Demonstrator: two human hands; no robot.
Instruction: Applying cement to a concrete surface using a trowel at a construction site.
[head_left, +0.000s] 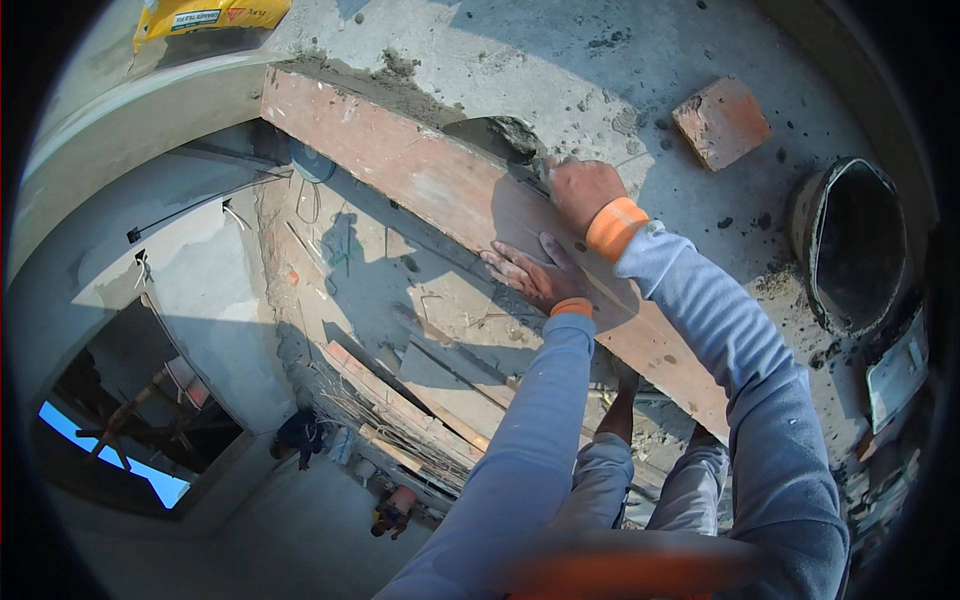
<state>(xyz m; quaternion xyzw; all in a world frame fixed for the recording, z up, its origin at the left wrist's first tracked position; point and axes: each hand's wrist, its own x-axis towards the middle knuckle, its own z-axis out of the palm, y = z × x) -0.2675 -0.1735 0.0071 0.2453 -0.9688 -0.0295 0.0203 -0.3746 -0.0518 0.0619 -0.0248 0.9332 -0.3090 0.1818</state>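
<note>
A long reddish wooden plank (400,150) runs slantwise from the far left toward me along the edge of a grey concrete surface (560,60). My left hand (540,275) lies on the plank with its fingers spread and holds nothing. Just beyond it, my right hand (583,192) is closed around a trowel (475,130), its grip mostly hidden by the fingers. Wet grey mortar (515,138) is heaped at the trowel, by the plank's far edge. More mortar (395,75) is spread along that edge to the far left.
A broken brick (722,122) and a mortar-stained bucket (815,240) stand at the right. A yellow bag (210,20) lies far left. Beyond the plank's near side is a drop to a lower floor with boards (400,390) and two people (300,435) far below.
</note>
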